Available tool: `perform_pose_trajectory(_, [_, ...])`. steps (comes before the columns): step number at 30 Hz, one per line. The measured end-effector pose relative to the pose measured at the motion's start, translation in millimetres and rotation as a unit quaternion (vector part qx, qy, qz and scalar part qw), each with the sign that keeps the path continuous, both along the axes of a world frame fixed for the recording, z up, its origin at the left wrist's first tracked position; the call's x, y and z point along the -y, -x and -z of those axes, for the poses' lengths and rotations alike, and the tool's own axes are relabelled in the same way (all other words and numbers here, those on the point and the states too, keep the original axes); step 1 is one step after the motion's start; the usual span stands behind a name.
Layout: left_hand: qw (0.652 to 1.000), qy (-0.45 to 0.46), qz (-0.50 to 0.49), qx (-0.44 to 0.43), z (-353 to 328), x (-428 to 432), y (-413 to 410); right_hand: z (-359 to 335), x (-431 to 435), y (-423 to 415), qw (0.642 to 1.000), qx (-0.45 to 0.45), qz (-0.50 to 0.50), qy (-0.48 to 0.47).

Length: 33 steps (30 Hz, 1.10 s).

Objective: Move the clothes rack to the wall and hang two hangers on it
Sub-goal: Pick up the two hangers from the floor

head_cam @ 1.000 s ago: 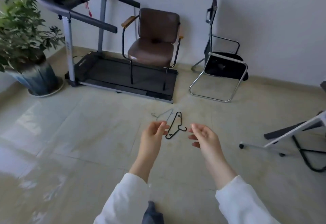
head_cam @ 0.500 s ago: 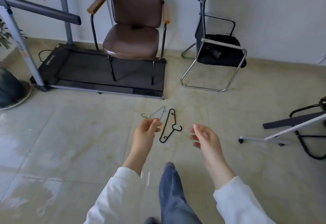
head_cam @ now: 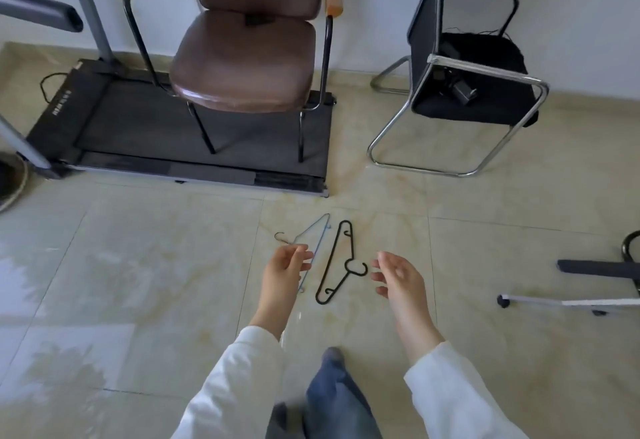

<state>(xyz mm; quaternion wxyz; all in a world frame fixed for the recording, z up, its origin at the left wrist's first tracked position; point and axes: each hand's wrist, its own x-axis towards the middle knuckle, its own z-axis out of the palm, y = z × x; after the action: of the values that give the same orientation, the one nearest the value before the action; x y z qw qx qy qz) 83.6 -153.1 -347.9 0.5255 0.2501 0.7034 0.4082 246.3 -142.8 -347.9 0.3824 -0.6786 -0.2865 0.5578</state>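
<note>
Two hangers lie side by side on the tiled floor in front of me. The black hanger (head_cam: 337, 263) points its hook to the right. The thin silver-blue wire hanger (head_cam: 313, 241) lies just left of it, its hook to the left. My left hand (head_cam: 284, 270) hovers over the wire hanger's lower half, fingers apart, holding nothing. My right hand (head_cam: 398, 277) is open just right of the black hanger's hook, not touching it. At the right edge lies a white bar with a small black wheel (head_cam: 568, 301), apparently the clothes rack's base; the rest is out of frame.
A brown chair (head_cam: 246, 68) stands on a treadmill (head_cam: 145, 148) at the back left. A black chrome-framed chair (head_cam: 464, 92) stands by the wall at the back right. A black padded bar (head_cam: 599, 268) lies at the right edge. My leg (head_cam: 337, 400) is below.
I have stepped closer and the view has tilted down; the hangers now lie nearer. Both hands have stayed open and have dropped toward the hangers. The plant has left the view.
</note>
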Motion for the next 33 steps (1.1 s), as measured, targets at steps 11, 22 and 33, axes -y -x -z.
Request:
perform_pose_trajectory(11, [0.995, 0.100, 0.022, -0.013, 237, -73, 34, 233, -62, 7, 0.994, 0.010, 0.058, 0.091])
perform_pose_trajectory(22, [0.983, 0.173, 0.007, -0.068, 555, -118, 72, 559, -79, -13, 0.976, 0.095, 0.029, 0.194])
perform_pose_trajectory(33, [0.944, 0.187, 0.100, -0.251, 717, -162, 92, 719, -99, -7, 0.946, 0.256, -0.006, 0.198])
